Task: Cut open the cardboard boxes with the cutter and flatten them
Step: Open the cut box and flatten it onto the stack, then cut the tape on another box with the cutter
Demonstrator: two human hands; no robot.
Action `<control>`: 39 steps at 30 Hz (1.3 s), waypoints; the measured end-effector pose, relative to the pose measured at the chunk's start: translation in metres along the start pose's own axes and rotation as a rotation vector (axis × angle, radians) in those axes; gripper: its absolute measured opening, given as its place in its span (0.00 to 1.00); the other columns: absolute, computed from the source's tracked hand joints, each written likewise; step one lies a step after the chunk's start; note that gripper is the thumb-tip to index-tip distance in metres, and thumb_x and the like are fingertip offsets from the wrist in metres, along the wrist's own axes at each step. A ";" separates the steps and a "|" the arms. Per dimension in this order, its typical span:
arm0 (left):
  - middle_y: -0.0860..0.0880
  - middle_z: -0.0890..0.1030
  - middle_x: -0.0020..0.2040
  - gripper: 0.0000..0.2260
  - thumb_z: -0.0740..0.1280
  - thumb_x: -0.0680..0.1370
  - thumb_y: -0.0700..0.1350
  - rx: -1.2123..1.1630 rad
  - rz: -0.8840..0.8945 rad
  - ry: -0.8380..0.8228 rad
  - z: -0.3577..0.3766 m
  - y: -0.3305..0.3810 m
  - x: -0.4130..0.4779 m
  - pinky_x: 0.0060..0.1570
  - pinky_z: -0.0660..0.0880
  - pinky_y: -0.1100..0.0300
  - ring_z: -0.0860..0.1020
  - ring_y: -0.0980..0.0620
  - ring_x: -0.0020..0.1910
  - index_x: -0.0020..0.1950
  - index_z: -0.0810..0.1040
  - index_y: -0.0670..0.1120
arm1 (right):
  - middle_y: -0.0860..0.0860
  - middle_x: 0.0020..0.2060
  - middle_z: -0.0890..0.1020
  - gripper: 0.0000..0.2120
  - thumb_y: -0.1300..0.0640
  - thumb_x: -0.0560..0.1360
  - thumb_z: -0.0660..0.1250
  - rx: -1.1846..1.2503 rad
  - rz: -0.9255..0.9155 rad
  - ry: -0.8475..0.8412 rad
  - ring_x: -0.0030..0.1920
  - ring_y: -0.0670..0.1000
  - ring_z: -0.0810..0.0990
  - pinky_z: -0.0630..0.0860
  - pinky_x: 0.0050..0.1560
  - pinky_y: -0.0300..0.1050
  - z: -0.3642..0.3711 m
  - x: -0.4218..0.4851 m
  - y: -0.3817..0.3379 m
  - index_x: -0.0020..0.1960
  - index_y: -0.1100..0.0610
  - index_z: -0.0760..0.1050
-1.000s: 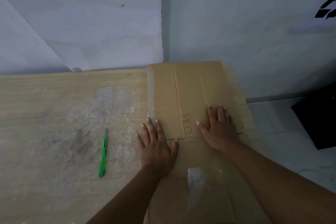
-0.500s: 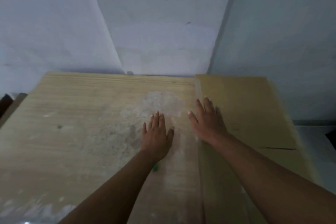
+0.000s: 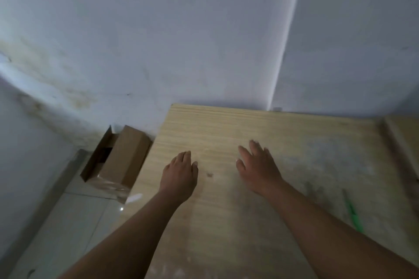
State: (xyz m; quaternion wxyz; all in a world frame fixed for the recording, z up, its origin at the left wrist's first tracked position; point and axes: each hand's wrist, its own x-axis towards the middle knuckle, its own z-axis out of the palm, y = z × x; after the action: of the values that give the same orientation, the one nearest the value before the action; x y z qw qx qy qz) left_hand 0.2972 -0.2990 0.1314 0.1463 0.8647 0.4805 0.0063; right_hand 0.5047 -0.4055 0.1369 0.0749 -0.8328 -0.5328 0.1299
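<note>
Fetch the uncut box with both hands.
Your left hand (image 3: pixel 179 174) and right hand (image 3: pixel 258 167) hover over the pale wooden table (image 3: pixel 226 244), fingers loose, apart and holding nothing (the right is blurred). The brown cardboard box (image 3: pixel 127 156) sits on the floor just beside the table's left edge, with one flap open. Grip both ends and land it away from the slim green cutter (image 3: pixel 352 213) on your right.

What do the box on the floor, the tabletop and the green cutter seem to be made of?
Box: brown cardboard, matte, with an open folded flap; a glossy clear film, likely tape, covers its near end.
Tabletop: pale wood or wood-look board, with straight grain lines and whitish scuffed patches.
Cutter: bright green, probably plastic; too blurred to be sure.
</note>
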 end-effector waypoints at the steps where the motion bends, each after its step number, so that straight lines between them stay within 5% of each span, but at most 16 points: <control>1: 0.45 0.68 0.78 0.24 0.52 0.87 0.53 -0.001 -0.010 -0.001 -0.004 -0.022 0.003 0.70 0.68 0.48 0.70 0.44 0.74 0.80 0.62 0.43 | 0.59 0.79 0.57 0.28 0.43 0.80 0.47 -0.006 -0.025 -0.021 0.80 0.57 0.55 0.50 0.78 0.54 0.006 0.008 -0.020 0.77 0.50 0.63; 14: 0.45 0.76 0.70 0.19 0.55 0.87 0.49 -0.231 -0.254 0.089 -0.013 -0.256 -0.003 0.65 0.72 0.53 0.76 0.47 0.66 0.75 0.70 0.43 | 0.58 0.78 0.62 0.29 0.43 0.81 0.45 -0.022 -0.284 -0.173 0.79 0.56 0.57 0.54 0.77 0.52 0.095 0.112 -0.250 0.77 0.53 0.64; 21: 0.46 0.74 0.73 0.20 0.56 0.86 0.50 -0.255 -0.154 -0.023 -0.010 -0.414 0.029 0.66 0.72 0.53 0.75 0.46 0.69 0.78 0.68 0.44 | 0.57 0.79 0.59 0.31 0.41 0.80 0.44 -0.039 -0.172 -0.146 0.80 0.55 0.55 0.49 0.79 0.53 0.170 0.144 -0.377 0.80 0.52 0.59; 27: 0.46 0.72 0.75 0.22 0.59 0.85 0.49 -0.234 -0.113 -0.108 -0.005 -0.553 0.056 0.70 0.71 0.53 0.72 0.47 0.72 0.79 0.66 0.44 | 0.57 0.81 0.53 0.28 0.43 0.84 0.49 -0.015 -0.056 -0.281 0.81 0.55 0.50 0.49 0.79 0.53 0.249 0.162 -0.479 0.82 0.49 0.51; 34: 0.45 0.67 0.77 0.27 0.62 0.84 0.51 -0.338 -0.308 -0.173 0.067 -0.644 0.108 0.70 0.69 0.50 0.68 0.46 0.75 0.80 0.61 0.43 | 0.58 0.81 0.42 0.32 0.41 0.82 0.53 0.019 -0.011 -0.343 0.80 0.60 0.42 0.50 0.79 0.57 0.363 0.211 -0.523 0.81 0.41 0.43; 39: 0.44 0.71 0.73 0.30 0.69 0.81 0.51 -0.438 -0.348 -0.195 0.142 -0.684 0.146 0.67 0.71 0.51 0.72 0.43 0.71 0.78 0.63 0.43 | 0.61 0.79 0.37 0.44 0.37 0.78 0.60 -0.073 0.026 -0.240 0.79 0.66 0.40 0.53 0.77 0.62 0.441 0.236 -0.516 0.80 0.41 0.33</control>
State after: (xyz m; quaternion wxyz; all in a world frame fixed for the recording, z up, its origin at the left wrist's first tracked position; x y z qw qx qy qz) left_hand -0.1698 0.1265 -0.2005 0.3737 0.7138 0.5923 0.0014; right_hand 0.0201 0.0201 -0.1805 -0.0214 -0.8203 -0.5316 0.2099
